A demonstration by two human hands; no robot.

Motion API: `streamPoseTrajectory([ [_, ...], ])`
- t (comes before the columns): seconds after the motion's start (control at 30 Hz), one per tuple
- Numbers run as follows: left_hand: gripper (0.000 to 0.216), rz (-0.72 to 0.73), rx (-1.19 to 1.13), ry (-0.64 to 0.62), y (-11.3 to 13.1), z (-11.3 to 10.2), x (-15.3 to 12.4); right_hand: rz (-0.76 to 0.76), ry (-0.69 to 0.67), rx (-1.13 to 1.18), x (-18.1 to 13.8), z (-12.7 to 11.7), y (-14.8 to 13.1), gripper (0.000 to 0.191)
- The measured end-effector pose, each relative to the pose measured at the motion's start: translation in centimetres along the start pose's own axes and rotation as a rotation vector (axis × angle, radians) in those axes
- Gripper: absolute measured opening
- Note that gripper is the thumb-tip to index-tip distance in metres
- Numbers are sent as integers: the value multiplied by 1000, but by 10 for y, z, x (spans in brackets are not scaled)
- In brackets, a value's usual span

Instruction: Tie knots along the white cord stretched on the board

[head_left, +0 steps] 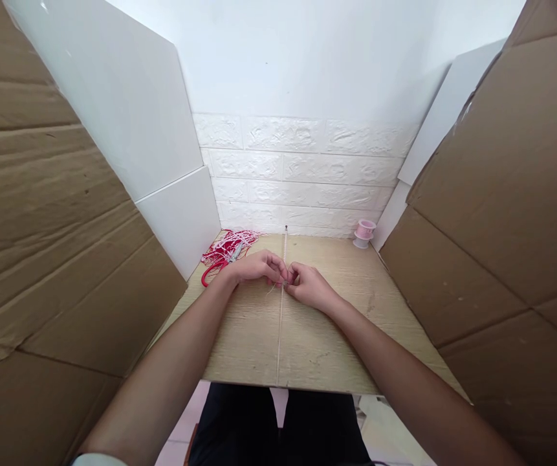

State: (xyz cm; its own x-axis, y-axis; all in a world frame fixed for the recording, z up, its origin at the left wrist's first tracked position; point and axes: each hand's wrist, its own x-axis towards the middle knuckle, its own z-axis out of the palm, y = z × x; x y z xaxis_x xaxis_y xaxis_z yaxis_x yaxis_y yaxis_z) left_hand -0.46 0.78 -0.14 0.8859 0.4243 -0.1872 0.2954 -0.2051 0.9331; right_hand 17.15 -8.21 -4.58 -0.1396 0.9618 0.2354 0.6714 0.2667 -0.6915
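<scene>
Cord (279, 336), thin, pale, straight: we recorded it running from a small dark peg (286, 227) to the near edge of the light wood-grain table (327, 349). Left hand (261, 265), at the cord's left: fingers curled, tips closed in a pinch on it. Right hand (307, 283), at its right: pinched likewise. Which strand each gripped, we could not tell. Handling, in our judgement: cord kept taut, both sides drawn evenly, small wrist movements only.

Red-handled metal scissors (216, 266), blades on a tangled heap of red and white strings (232, 241): left of the cord, just beside the left wrist; we judged that side tight. Pink spool (365, 228), seemingly stacked on a white spool (361, 243): well right of the cord. Brown cardboard panels (491, 194): both flanks. White brick-patterned wall (307, 169): beyond the cord's far end. Roomiest ground, we judged: bare table right of the cord.
</scene>
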Motion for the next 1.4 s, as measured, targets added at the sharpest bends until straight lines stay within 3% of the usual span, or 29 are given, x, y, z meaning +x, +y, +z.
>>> streamPoseTrajectory([
  [0.7, 25, -42, 86, -11, -3, -5, 0, 14, -54, -73, -2, -1, -2, 17],
  [1.4, 27, 15, 188, -35, -3, -5, -3, -49, -59, -39, -1, -1, 0, 12],
])
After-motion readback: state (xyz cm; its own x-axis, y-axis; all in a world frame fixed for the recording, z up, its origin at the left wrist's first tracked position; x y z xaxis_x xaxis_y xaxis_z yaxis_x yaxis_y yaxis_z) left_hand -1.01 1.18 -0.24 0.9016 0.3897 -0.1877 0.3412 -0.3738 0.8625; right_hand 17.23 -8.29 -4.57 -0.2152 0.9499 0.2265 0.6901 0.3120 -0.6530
